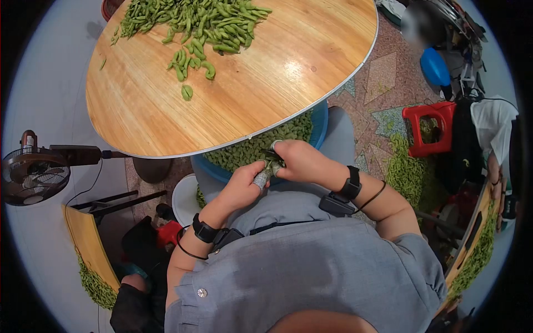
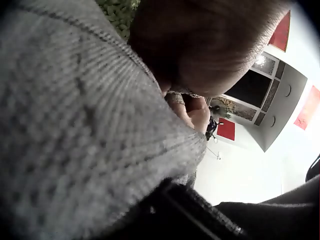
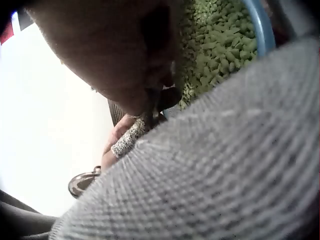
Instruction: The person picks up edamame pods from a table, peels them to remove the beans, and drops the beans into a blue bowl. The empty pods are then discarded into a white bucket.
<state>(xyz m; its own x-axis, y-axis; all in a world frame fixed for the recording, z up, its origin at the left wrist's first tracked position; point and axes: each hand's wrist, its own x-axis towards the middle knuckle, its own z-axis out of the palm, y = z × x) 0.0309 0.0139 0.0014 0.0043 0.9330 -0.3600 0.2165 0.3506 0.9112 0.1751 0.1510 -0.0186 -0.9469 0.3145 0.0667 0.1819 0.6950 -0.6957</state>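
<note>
Both hands meet over a blue basin [image 1: 321, 125], at the near edge of a round wooden table [image 1: 266, 91]. Inside the basin lie shelled green beans [image 1: 239, 152]. My left hand [image 1: 239, 187] pinches a small green pod [image 1: 268, 165], mostly hidden by the fingers. My right hand [image 1: 304, 160] curls round a small dark thing [image 1: 272, 151] right at the left fingertips; its kind cannot be told. Pale speckled wraps cover some fingers, and one wrap [image 3: 129, 141] shows in the right wrist view. Cloth fills much of both wrist views.
A heap of green pods [image 1: 200, 25] covers the table's far side, with a few strays nearer. A white tub [image 1: 186, 194] stands left of my leg. At left is a fan [image 1: 36, 169]; at right, a red stool [image 1: 430, 127] and pods on the floor [image 1: 404, 172].
</note>
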